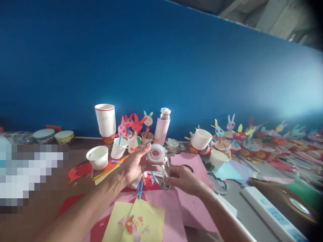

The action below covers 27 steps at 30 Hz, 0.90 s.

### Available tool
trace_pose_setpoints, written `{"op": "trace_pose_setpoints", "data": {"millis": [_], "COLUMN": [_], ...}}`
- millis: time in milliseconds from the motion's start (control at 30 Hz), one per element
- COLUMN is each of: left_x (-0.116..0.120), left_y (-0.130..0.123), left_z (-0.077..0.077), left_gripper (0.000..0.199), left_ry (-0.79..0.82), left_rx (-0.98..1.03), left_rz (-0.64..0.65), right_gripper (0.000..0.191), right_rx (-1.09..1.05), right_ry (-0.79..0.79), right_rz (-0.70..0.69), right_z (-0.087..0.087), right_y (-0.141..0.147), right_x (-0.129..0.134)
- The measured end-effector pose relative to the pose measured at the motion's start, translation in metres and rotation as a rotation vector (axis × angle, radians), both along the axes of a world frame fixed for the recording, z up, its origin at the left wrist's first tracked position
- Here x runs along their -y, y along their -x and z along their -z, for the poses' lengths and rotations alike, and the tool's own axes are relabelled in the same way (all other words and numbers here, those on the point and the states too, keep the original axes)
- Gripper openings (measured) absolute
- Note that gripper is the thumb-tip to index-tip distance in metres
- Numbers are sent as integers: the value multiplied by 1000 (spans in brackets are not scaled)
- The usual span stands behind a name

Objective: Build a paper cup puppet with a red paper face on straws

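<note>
Raised over the table's middle, my left hand (137,161) holds a round white tape roll (155,153) between thumb and fingers. A pale strip (165,169) hangs from the roll's right side, and my right hand (178,176) pinches it near its lower part. Beneath the hands lie pink sheets (169,208), and yellow paper (156,218) carries small red and pink scraps (133,225). A blue straw (140,189) rests at the yellow paper's upper edge.
A tall cup stack (105,121), a white cup (97,157) and a pink flask (162,127) stand along the blue wall (151,67). Several paper rabbit figures (219,132) in cups fill the right side. A power strip (275,215) lies at the lower right.
</note>
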<state>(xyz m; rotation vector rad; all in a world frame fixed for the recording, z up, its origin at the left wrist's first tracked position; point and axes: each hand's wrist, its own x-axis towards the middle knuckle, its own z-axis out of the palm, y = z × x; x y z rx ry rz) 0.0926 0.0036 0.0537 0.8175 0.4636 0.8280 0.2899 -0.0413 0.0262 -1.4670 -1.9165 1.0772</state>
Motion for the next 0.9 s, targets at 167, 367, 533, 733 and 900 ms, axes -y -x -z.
{"op": "trace_pose_setpoints", "data": {"millis": [167, 367, 533, 733, 900], "left_x": [-6, -6, -3, -4, -5], "left_y": [13, 15, 15, 10, 7], "left_z": [-11, -14, -14, -4, 1], "left_gripper": [33, 25, 26, 30, 28], "left_ry": [3, -23, 1, 18, 56], "left_rx": [-46, -112, -127, -148, -99], "left_rz": [-71, -223, -237, -166, -118], "right_gripper": [19, 19, 15, 9, 10], "right_rx": [78, 333, 545, 613, 650], "right_ry": [21, -185, -328, -270, -186], "right_rz": [77, 144, 115, -21, -45], "right_z": [1, -6, -2, 2, -2], "right_y": [-18, -17, -5, -1, -4], "right_x": [-8, -4, 3, 7, 8]}}
